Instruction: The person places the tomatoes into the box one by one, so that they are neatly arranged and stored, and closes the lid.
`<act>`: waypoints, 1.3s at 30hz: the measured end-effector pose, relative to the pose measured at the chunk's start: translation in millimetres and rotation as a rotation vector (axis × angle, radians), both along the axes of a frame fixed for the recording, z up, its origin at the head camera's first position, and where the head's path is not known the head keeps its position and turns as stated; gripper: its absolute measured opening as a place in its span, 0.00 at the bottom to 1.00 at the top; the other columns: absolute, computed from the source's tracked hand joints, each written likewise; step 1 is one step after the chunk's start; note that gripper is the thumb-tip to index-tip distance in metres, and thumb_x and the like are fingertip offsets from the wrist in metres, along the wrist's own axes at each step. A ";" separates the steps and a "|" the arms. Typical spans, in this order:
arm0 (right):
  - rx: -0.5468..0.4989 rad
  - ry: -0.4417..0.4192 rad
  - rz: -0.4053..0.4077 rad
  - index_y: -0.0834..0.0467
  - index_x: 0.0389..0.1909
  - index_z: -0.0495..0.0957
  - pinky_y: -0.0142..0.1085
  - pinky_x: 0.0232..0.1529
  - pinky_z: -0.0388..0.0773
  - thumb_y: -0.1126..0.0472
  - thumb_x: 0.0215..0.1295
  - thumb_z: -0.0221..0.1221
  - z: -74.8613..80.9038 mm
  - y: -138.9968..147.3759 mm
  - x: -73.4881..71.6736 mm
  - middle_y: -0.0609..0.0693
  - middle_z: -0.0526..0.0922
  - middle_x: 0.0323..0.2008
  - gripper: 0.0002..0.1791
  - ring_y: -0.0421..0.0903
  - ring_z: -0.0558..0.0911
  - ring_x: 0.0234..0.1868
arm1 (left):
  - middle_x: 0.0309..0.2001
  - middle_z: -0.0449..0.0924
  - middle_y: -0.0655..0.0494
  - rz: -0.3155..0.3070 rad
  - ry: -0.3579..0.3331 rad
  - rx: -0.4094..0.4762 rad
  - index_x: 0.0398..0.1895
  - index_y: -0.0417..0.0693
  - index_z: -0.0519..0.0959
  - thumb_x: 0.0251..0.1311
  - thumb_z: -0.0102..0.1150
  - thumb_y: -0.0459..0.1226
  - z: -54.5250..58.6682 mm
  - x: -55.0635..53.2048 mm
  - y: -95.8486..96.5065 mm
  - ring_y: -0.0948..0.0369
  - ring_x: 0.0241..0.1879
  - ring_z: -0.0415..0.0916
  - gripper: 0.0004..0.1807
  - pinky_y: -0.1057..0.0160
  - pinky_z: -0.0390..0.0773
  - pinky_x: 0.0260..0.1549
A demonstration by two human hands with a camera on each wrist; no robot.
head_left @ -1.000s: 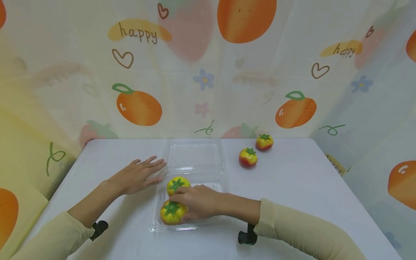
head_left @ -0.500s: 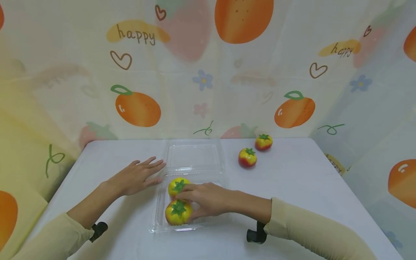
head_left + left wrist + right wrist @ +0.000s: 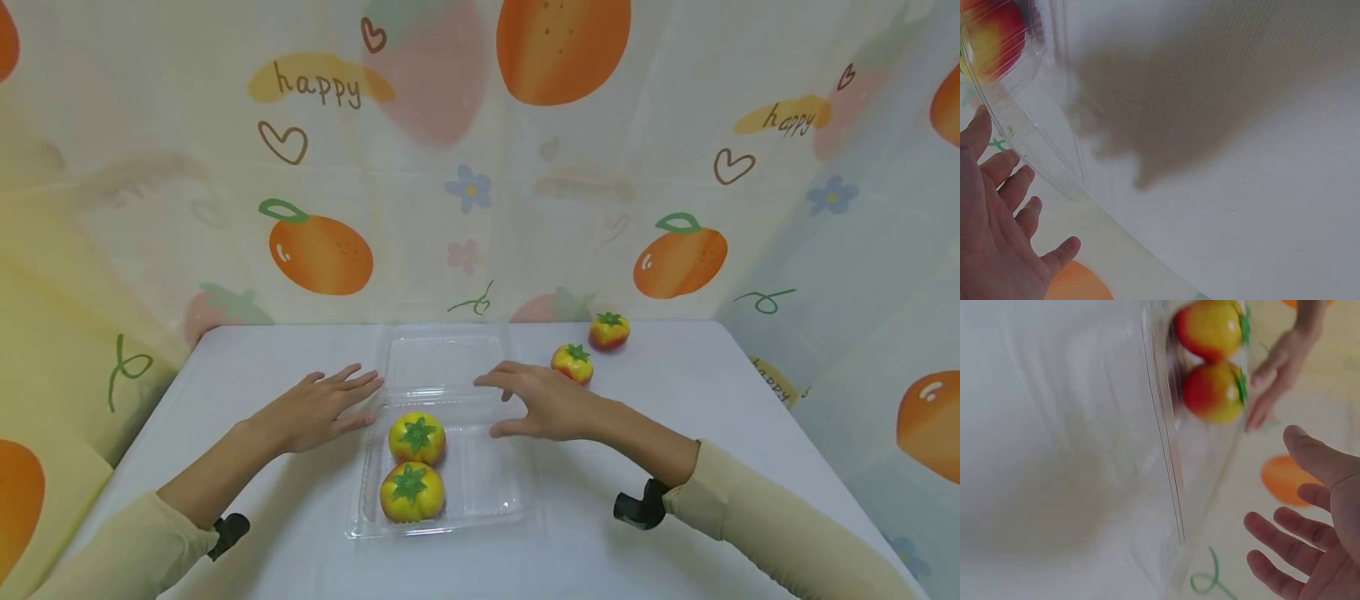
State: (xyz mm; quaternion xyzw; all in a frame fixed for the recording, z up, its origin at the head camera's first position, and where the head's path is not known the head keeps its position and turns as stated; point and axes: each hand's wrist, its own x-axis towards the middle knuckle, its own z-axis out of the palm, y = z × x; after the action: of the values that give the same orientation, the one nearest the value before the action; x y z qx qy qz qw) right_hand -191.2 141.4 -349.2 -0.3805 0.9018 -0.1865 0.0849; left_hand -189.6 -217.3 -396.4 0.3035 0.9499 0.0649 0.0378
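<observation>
Two yellow-and-red persimmon-like fruits with green star-shaped caps, the back one (image 3: pixel 417 437) and the front one (image 3: pixel 412 492), sit one behind the other in the left half of a clear plastic clamshell box (image 3: pixel 491 500). Its lid (image 3: pixel 447 358) is folded back, away from the person. With spread fingers, my left hand (image 3: pixel 315 410) is at the box's left edge, near the hinge. My right hand (image 3: pixel 551 402) hovers at the box's right side, thumb and fingers parted with nothing between them. In the right wrist view, its fingers (image 3: pixel 1285 540) are relaxed and apart.
Two more such fruits, a nearer one (image 3: pixel 573 364) partly behind the right hand and a farther one (image 3: pixel 609 332), stand at the back right of the white table (image 3: pixel 675 400). A fruit-printed curtain (image 3: pixel 420 250) hangs close behind the table's far edge.
My right hand has let go of the front fruit in the box and moved right and back toward the loose fruits. That fruit shifted slightly right beforehand. My left hand has stayed put.
</observation>
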 end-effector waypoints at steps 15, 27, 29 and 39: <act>-0.117 0.080 -0.404 0.53 0.75 0.62 0.60 0.61 0.70 0.46 0.62 0.67 -4.8 77.9 -49.0 0.55 0.68 0.71 0.43 0.58 0.73 0.64 | 0.73 0.63 0.48 0.011 -0.010 0.007 0.74 0.47 0.64 0.72 0.48 0.55 -4.2 -0.2 -2.0 0.42 0.74 0.55 0.34 0.31 0.61 0.63; -0.185 -0.056 -0.526 0.54 0.79 0.50 0.64 0.63 0.66 0.45 0.63 0.66 -37.7 106.0 -64.2 0.61 0.58 0.75 0.51 0.64 0.62 0.72 | 0.73 0.64 0.47 0.008 -0.010 0.011 0.74 0.46 0.65 0.72 0.49 0.55 -0.8 0.6 -1.2 0.42 0.73 0.55 0.34 0.31 0.61 0.62; -0.213 -0.085 -0.536 0.54 0.79 0.48 0.62 0.61 0.69 0.45 0.63 0.66 -44.7 108.7 -65.1 0.62 0.60 0.74 0.52 0.65 0.65 0.70 | 0.73 0.64 0.47 0.006 -0.009 0.012 0.74 0.46 0.65 0.72 0.48 0.55 -0.7 0.4 -1.2 0.41 0.73 0.55 0.34 0.30 0.61 0.62; -0.207 -0.187 -0.625 0.65 0.77 0.48 0.57 0.63 0.70 0.44 0.64 0.64 -73.4 103.9 -63.1 0.68 0.64 0.70 0.52 0.65 0.73 0.64 | 0.73 0.63 0.48 0.012 -0.012 0.002 0.75 0.47 0.64 0.72 0.47 0.57 -3.0 -0.4 -2.4 0.42 0.74 0.55 0.35 0.31 0.60 0.63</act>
State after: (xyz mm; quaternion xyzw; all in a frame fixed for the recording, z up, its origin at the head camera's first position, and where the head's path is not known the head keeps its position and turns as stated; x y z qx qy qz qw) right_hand -254.4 245.3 -422.6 -0.0737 0.9395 -0.3278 0.0669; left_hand -190.0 -219.8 -399.4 0.2973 0.9514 0.0682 0.0429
